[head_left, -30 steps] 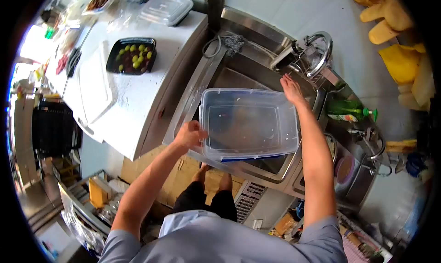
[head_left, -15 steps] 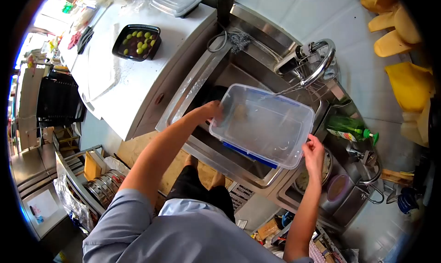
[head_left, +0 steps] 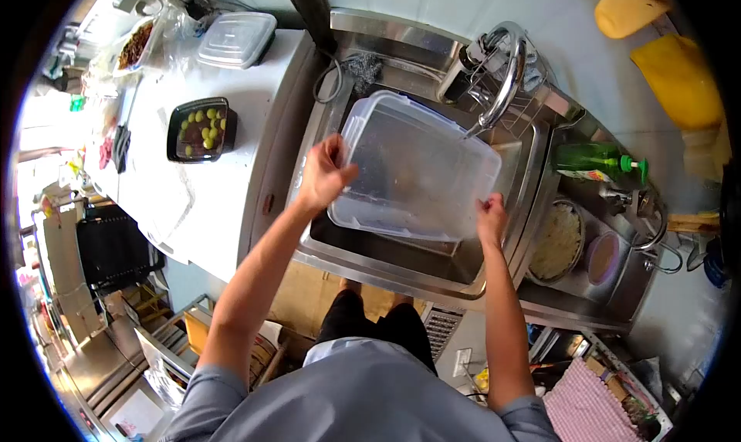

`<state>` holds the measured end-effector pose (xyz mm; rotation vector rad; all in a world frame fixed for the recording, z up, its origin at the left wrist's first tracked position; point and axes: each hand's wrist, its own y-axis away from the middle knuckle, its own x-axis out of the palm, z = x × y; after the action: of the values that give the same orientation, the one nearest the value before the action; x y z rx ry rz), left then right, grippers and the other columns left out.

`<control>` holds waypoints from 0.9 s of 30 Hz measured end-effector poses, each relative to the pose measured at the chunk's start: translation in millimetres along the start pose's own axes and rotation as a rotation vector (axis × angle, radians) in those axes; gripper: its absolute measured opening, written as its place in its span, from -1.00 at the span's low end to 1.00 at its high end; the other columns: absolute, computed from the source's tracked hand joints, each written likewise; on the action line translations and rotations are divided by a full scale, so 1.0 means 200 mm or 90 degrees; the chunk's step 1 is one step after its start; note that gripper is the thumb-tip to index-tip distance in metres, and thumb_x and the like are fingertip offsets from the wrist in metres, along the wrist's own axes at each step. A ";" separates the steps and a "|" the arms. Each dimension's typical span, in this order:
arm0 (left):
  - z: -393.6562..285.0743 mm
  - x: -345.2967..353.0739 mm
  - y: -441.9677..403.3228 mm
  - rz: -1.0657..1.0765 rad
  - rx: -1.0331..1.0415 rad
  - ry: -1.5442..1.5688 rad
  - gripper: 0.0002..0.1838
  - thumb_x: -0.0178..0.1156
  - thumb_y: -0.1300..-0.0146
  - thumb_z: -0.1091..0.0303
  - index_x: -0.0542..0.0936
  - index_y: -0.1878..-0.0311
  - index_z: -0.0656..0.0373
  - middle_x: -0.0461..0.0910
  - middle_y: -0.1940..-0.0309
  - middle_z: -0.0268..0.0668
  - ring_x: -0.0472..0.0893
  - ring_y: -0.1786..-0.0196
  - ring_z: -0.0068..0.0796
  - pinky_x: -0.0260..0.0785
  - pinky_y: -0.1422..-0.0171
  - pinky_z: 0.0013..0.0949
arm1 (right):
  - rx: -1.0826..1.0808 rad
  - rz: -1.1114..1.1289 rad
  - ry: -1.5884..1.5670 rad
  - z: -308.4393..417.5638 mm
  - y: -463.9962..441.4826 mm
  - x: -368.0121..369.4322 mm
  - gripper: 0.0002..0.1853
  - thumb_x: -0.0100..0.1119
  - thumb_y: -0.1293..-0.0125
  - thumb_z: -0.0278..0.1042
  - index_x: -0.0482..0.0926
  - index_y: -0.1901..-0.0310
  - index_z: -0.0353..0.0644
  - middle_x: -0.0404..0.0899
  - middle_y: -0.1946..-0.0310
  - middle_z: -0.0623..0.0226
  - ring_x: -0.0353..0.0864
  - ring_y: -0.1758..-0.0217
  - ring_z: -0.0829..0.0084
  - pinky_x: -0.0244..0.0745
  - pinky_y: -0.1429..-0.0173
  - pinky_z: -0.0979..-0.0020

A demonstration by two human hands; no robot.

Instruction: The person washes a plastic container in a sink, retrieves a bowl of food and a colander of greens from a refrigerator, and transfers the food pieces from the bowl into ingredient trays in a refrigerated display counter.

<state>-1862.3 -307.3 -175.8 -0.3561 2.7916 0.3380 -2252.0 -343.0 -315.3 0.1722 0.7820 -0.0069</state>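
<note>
A clear plastic storage box (head_left: pixel 417 172) is tilted inside the metal sink basin (head_left: pixel 320 245), beneath the curved tap (head_left: pixel 511 83). Drops and wet streaks show on its walls. My left hand (head_left: pixel 326 173) is at the box's left rim with its fingers curled; the exact contact is partly hidden. At the right end, my right hand (head_left: pixel 491 218) pinches the rim. The tap's spout tip reaches over the box's far right edge.
A black tray of green fruit (head_left: pixel 202 131) and a lidded container (head_left: pixel 238 39) stand on the white counter (head_left: pixel 255 106) at left. Right of the basin are a green soap bottle (head_left: pixel 590 162), a round pot of pale food (head_left: pixel 557 241) and a second tap (head_left: pixel 644 233).
The box has shifted lower into the sink and tipped, its blue part underneath no longer showing. Both hands moved with it. My view has turned, so the counter appears farther left.
</note>
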 end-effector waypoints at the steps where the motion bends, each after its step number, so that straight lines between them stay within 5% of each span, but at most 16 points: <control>1: -0.06 0.03 0.06 -0.028 -0.006 -0.023 -0.76 0.26 0.11 0.47 0.35 0.47 0.19 0.26 0.60 -0.43 0.28 0.47 -0.57 0.14 0.40 -0.37 | -0.123 -0.124 0.099 0.04 -0.01 0.10 -0.68 0.31 -0.23 -0.52 0.45 0.01 -0.25 0.52 0.30 0.18 0.56 0.34 0.19 0.51 0.16 0.19; 2: -0.14 0.05 0.11 -0.073 -0.029 -0.099 -0.75 0.25 0.15 0.48 0.32 0.52 0.20 0.23 0.63 -0.38 0.27 0.49 -0.54 0.16 0.41 -0.34 | -0.246 -0.250 0.200 0.08 -0.04 0.19 -0.67 0.29 -0.22 -0.53 0.46 0.00 -0.26 0.54 0.22 0.14 0.59 0.29 0.12 0.52 0.12 0.15; 5: -0.21 0.14 0.22 -0.158 -0.047 -0.123 -0.72 0.23 0.16 0.49 0.25 0.56 0.21 0.20 0.67 -0.26 0.24 0.53 -0.47 0.16 0.44 -0.31 | -0.234 -0.216 0.141 0.16 -0.09 0.42 -0.67 0.24 -0.19 -0.54 0.46 0.00 -0.26 0.54 0.11 0.05 0.60 0.14 -0.02 0.51 0.02 0.09; 8: -0.15 0.19 0.29 -0.140 -0.041 -0.092 -0.71 0.20 0.17 0.52 0.22 0.57 0.20 0.16 0.68 -0.31 0.20 0.55 -0.49 0.11 0.46 -0.31 | -0.167 -0.042 0.149 0.20 -0.18 0.64 -0.76 0.16 -0.22 -0.50 0.42 0.08 -0.27 0.52 0.14 -0.01 0.59 0.14 -0.13 0.51 0.03 0.02; 10: -0.14 0.25 0.33 -0.116 -0.028 -0.078 -0.70 0.20 0.18 0.54 0.21 0.56 0.19 0.15 0.67 -0.33 0.19 0.55 -0.50 0.09 0.46 -0.32 | 0.077 -0.213 0.010 0.23 -0.31 0.82 -0.85 0.12 -0.26 -0.43 0.45 0.18 -0.28 0.57 0.23 -0.05 0.60 0.14 -0.14 0.49 0.03 -0.03; 12: -0.08 0.29 0.32 -0.095 -0.022 -0.063 -0.70 0.20 0.18 0.54 0.20 0.55 0.19 0.14 0.67 -0.33 0.19 0.55 -0.51 0.09 0.46 -0.32 | 0.147 -0.240 -0.034 0.34 -0.32 1.00 -0.89 0.13 -0.27 -0.40 0.51 0.24 -0.24 0.58 0.26 -0.01 0.62 0.12 -0.04 0.51 0.02 0.04; 14: -0.03 0.31 0.29 -0.138 -0.022 -0.082 -0.71 0.21 0.18 0.54 0.22 0.55 0.19 0.16 0.66 -0.37 0.20 0.53 -0.55 0.09 0.46 -0.34 | -0.042 -0.145 -0.145 0.57 -0.13 1.01 -0.88 0.15 -0.26 -0.39 0.55 0.23 -0.22 0.61 0.32 0.05 0.64 0.22 0.06 0.53 0.11 0.13; 16: -0.04 0.29 0.24 -0.159 -0.011 -0.021 -0.77 0.19 0.13 0.55 0.29 0.52 0.18 0.23 0.60 -0.49 0.22 0.47 -0.66 0.07 0.44 -0.43 | -0.049 0.180 -0.405 0.79 0.12 0.83 -0.88 0.20 -0.23 -0.37 0.60 0.26 -0.21 0.65 0.39 0.13 0.67 0.28 0.19 0.53 0.15 0.24; 18: -0.08 0.25 0.22 -0.171 0.016 -0.043 -0.79 0.19 0.12 0.56 0.32 0.50 0.18 0.27 0.59 -0.49 0.22 0.47 -0.68 0.07 0.45 -0.46 | -0.150 0.465 -0.350 0.76 0.22 0.78 -0.86 0.28 -0.15 -0.32 0.65 0.36 -0.21 0.70 0.41 0.20 0.70 0.26 0.27 0.56 0.12 0.27; 21: -0.07 0.20 0.25 -0.159 0.025 -0.027 -0.74 0.21 0.12 0.58 0.26 0.54 0.18 0.21 0.63 -0.48 0.19 0.49 -0.67 0.04 0.46 -0.44 | -0.229 0.544 -0.191 0.52 0.10 0.75 -0.81 0.32 -0.13 -0.27 0.69 0.31 -0.21 0.73 0.35 0.14 0.72 0.22 0.19 0.59 0.06 0.21; 23: -0.16 0.16 0.27 -0.162 -0.010 0.071 -0.73 0.16 0.14 0.59 0.23 0.54 0.13 0.17 0.62 -0.52 0.17 0.49 -0.69 -0.01 0.45 -0.44 | -0.277 0.462 0.183 0.14 -0.02 0.83 -0.79 0.24 -0.19 -0.28 0.69 0.24 -0.23 0.68 0.24 0.01 0.66 0.05 0.06 0.53 -0.05 0.13; 26: 0.03 0.18 0.30 -0.158 0.040 0.012 -0.72 0.16 0.14 0.56 0.21 0.54 0.13 0.15 0.61 -0.52 0.16 0.48 -0.69 -0.03 0.44 -0.44 | -0.401 0.160 0.168 0.05 -0.04 0.74 -0.76 0.25 -0.15 -0.26 0.69 0.27 -0.26 0.67 0.20 -0.02 0.63 0.01 -0.03 0.52 -0.09 0.09; 27: 0.05 0.22 0.29 -0.156 0.038 0.009 -0.72 0.16 0.14 0.56 0.21 0.54 0.13 0.15 0.61 -0.52 0.16 0.48 -0.69 -0.03 0.44 -0.44 | -0.266 0.211 0.213 0.12 -0.06 0.72 -0.77 0.24 -0.13 -0.26 0.69 0.30 -0.26 0.66 0.17 -0.04 0.61 -0.03 -0.05 0.51 -0.11 0.07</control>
<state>-1916.2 -258.7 -187.3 -0.6803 2.7243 0.1942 -2132.8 -349.7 -401.0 -0.0991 1.0614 0.5064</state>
